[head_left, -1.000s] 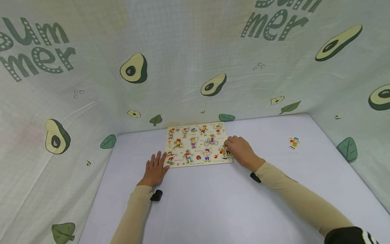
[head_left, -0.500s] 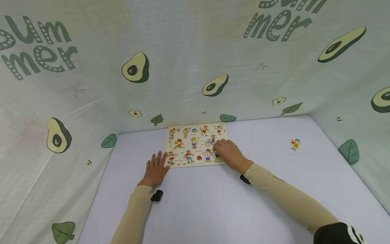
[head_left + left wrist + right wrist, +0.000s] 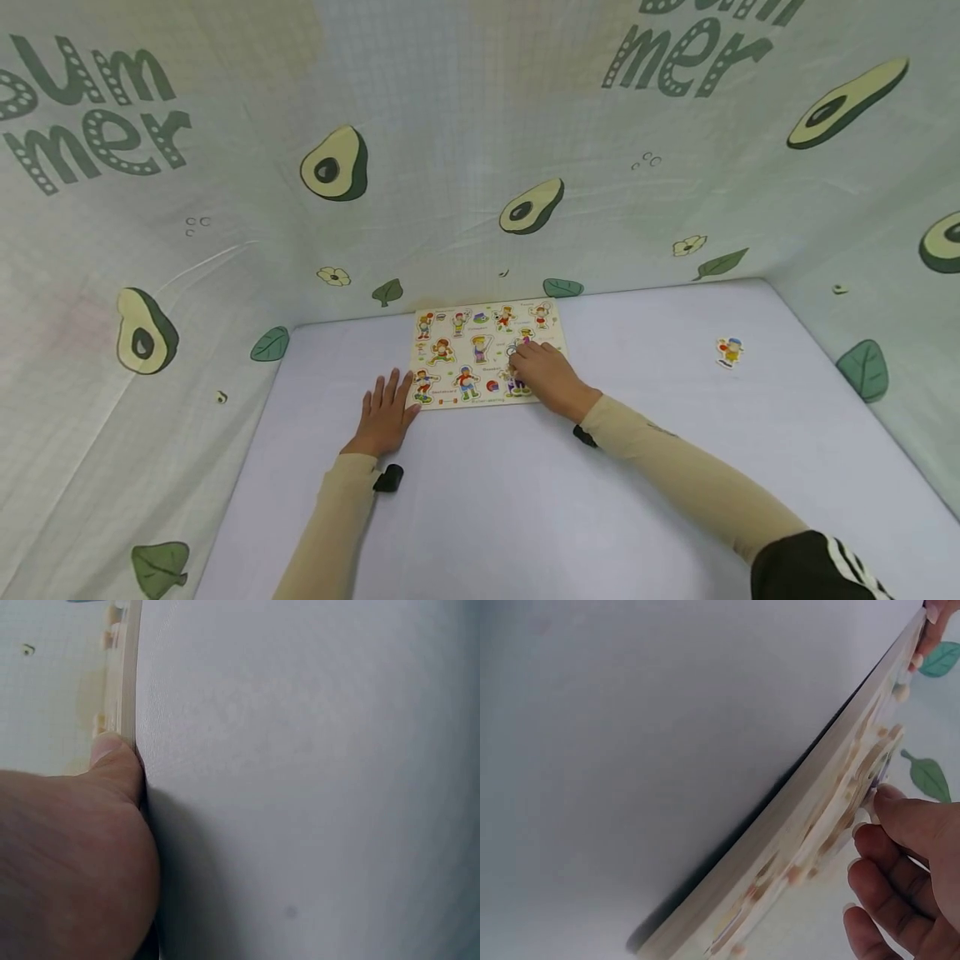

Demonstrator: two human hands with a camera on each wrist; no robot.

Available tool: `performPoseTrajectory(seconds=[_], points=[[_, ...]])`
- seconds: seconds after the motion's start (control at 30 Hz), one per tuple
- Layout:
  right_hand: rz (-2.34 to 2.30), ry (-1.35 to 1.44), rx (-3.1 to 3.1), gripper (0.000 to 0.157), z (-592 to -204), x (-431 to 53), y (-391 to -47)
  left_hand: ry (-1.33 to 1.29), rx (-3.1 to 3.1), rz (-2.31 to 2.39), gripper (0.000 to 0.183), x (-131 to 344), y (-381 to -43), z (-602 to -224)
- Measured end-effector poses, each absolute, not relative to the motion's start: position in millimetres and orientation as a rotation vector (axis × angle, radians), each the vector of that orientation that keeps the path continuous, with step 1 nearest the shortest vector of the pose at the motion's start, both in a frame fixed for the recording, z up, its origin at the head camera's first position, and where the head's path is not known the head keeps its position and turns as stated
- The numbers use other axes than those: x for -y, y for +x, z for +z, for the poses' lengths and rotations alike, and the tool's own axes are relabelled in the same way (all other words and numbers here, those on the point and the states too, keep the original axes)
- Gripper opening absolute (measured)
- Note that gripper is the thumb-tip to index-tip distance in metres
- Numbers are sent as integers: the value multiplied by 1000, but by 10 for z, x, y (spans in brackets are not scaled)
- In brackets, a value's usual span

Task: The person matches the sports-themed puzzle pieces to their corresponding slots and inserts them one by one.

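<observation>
A wooden peg puzzle board point(image 3: 491, 369) with printed sports figures lies flat on the table. My left hand point(image 3: 381, 417) rests with spread fingers at its left edge. In the left wrist view, the left thumb point(image 3: 112, 754) touches the board's side. My right hand point(image 3: 547, 375) is over the right half of the board. Its thumb and forefinger pinch a figure-shaped puzzle piece point(image 3: 866, 776) with purple on it, held tilted close over the board. The other right fingers curl loosely below. The hand hides part of the bicycle figure and the lower right of the board.
Apart from the board, another puzzle piece point(image 3: 729, 352), a figure in a blue cap, lies on the table to the right. The white table point(image 3: 465, 500) meets an avocado-print cloth point(image 3: 435, 250) behind and at both sides.
My right hand has moved left over the board from its right edge, carrying the purple puzzle piece. The left hand stays on the board's left edge.
</observation>
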State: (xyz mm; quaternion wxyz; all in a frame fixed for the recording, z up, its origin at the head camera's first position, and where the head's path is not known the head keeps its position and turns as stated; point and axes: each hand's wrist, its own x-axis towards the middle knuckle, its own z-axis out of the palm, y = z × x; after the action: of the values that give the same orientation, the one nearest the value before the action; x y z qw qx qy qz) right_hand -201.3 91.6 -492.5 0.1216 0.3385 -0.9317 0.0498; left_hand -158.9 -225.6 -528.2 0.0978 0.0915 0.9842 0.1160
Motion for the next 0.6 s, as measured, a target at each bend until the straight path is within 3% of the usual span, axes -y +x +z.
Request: performPoseTrajectory(seconds=[0.6], points=[[83,984,2779,11,-4970,-751,-2032,275,-2881,378,63,2275,-1599,-5297]])
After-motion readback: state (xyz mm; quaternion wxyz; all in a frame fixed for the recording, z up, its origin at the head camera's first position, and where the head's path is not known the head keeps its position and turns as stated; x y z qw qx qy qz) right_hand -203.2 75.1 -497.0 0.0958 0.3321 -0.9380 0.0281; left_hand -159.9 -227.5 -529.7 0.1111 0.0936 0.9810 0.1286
